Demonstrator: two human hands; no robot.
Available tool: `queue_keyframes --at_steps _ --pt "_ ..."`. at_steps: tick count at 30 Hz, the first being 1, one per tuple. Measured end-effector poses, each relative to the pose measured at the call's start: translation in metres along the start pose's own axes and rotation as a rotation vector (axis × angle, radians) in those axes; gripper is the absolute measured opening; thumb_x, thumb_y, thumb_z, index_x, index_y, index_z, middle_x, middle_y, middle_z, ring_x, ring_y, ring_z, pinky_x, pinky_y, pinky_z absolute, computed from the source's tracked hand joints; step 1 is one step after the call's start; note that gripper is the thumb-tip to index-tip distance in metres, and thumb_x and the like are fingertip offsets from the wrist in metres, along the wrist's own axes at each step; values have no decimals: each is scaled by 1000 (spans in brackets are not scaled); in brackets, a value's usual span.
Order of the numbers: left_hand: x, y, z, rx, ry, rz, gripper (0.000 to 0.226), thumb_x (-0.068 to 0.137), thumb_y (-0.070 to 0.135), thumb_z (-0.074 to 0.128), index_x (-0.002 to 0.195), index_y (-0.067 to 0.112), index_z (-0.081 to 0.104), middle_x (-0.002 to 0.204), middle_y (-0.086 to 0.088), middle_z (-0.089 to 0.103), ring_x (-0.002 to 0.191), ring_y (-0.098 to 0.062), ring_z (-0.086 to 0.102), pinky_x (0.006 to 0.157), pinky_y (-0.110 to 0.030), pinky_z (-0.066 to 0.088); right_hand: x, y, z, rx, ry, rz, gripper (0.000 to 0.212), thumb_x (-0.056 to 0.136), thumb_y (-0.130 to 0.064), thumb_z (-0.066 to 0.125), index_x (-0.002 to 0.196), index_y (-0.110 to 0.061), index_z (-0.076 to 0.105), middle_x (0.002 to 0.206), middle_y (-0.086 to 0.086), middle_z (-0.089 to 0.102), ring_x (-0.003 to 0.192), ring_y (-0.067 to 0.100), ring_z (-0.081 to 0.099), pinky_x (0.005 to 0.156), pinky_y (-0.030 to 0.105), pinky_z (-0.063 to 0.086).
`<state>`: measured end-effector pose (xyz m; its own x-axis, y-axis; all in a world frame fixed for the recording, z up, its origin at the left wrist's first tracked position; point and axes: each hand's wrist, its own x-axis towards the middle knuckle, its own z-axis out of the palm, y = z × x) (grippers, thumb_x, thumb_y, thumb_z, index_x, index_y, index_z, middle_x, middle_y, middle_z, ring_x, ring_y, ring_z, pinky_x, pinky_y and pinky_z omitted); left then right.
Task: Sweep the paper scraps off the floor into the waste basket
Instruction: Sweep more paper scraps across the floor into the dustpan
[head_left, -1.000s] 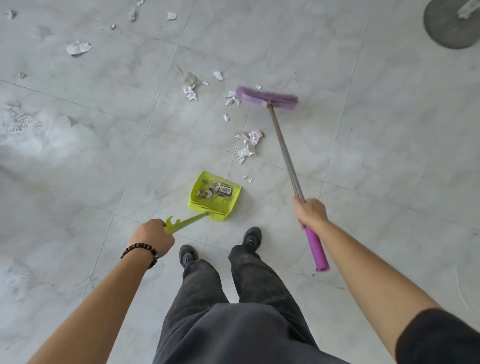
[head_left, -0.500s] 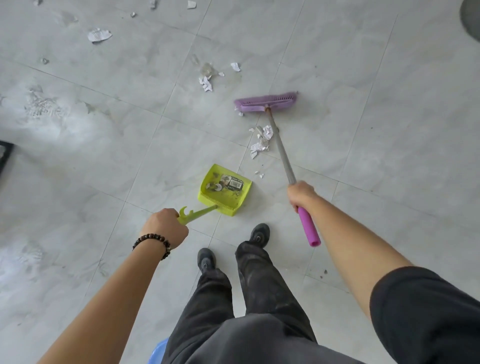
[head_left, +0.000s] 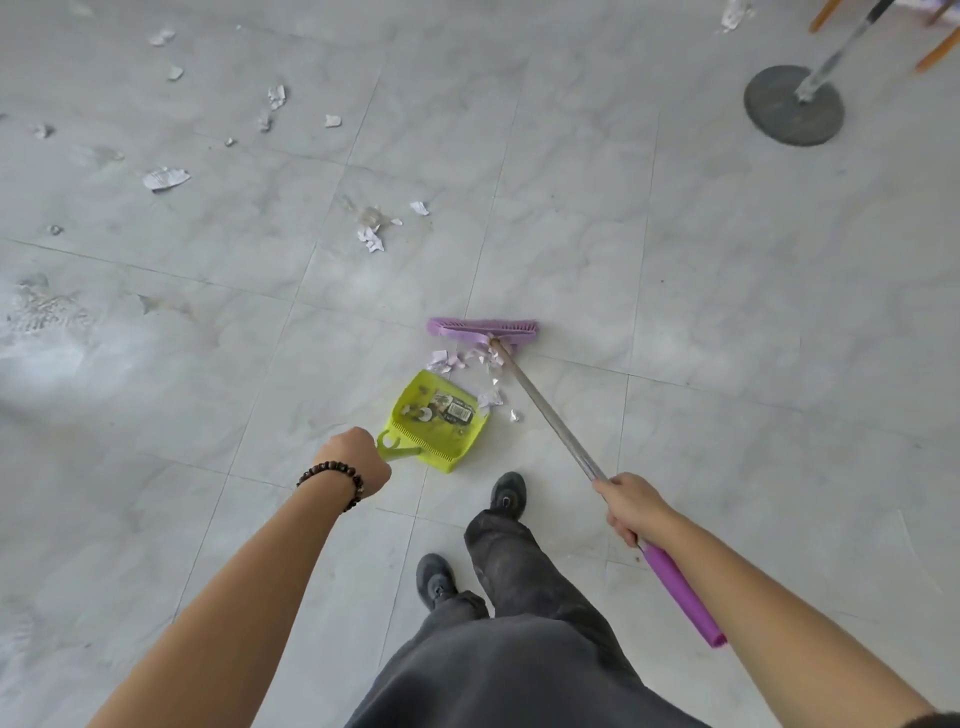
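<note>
My left hand (head_left: 358, 460) grips the handle of a lime green dustpan (head_left: 439, 418) that lies on the floor with scraps and a barcode label inside. My right hand (head_left: 631, 506) grips the metal pole of a purple broom (head_left: 483, 331), just above its purple grip. The broom head rests on the tile right behind a small heap of paper scraps (head_left: 467, 361) at the dustpan's mouth. A few scraps (head_left: 493, 397) lie beside the pan's right edge. More torn paper (head_left: 371, 239) sits farther out, and a larger piece (head_left: 166, 179) lies at the left. No waste basket shows.
Grey marble tile floor all around. A round grey stand base (head_left: 794, 104) with a metal pole stands at the top right, near orange chair legs (head_left: 937, 49). My feet in dark shoes (head_left: 506, 496) are just behind the dustpan. Small scraps (head_left: 275, 96) dot the upper left.
The broom head has been drawn toward me, dragging the scraps up to the dustpan's mouth. The view has tilted, bringing the stand base back in sight.
</note>
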<state>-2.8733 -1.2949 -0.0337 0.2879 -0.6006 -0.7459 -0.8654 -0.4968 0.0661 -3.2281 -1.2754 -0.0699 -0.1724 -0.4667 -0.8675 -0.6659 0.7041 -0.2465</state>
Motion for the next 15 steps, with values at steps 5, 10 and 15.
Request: queue_keyframes --at_steps 5,10,15 --pt "-9 -19 5 42 1 40 13 80 16 54 87 11 63 76 -3 60 61 -19 54 48 -22 37 -17 -13 25 123 67 -36 29 100 -30 35 100 -9 55 64 10 56 40 21 45 38 24 40" --pt "-15 -23 16 13 -59 16 5 80 12 51 75 13 53 74 -3 57 59 -18 52 48 -23 38 0 -32 30 140 108 -6 33 95 -22 30 102 -6 58 63 12 58 41 24 49 45 28 42" --pt "-23 -10 31 -14 -21 15 8 80 8 51 74 13 51 73 -2 55 59 -17 52 50 -25 42 15 -55 32 26 64 61 35 84 -8 35 109 1 59 59 14 61 44 27 54 50 29 46"
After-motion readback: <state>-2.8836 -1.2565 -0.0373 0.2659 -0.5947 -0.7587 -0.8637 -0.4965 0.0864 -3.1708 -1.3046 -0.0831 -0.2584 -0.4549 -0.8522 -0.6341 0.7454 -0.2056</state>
